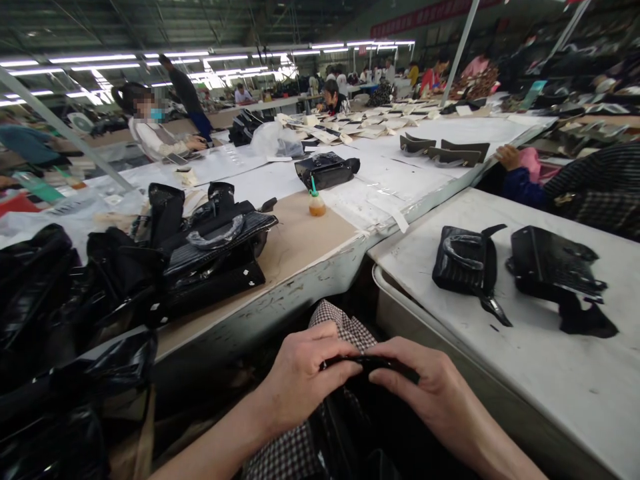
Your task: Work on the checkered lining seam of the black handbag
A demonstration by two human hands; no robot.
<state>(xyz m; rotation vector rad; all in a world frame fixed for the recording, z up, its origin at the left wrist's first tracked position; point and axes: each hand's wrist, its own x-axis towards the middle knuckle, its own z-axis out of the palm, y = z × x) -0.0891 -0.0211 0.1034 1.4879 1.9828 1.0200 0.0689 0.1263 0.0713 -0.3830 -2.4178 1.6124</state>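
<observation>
A: Where's the work, and what has it?

B: Between the two hands, low over the lap. The left hand (pixel 313 363) and right hand (pixel 425 380) both pinch the glossy black edge (pixel 379 362) of what looks like a handbag piece, thumbs on the near side, fingertips nearly meeting. Below them it's too dark to make out its shape.

A: What could spoil it?

B: Uneven pressure, I'd say: if one thumb pushed harder, the edge might crease or slip out. The checked cloth (pixel 287 453) under the wrists could snag, too.

A: And around them?

B: Left of the left hand, black handbags (pixel 215 247) are heaped near the table edge; an elbow might drag one down. Ahead stands a green-nozzled bottle (pixel 317 204) of orange liquid, which could spill if knocked. Right of the right hand, two crocodile-textured handbags (pixel 460 267) lie well apart from it.
</observation>
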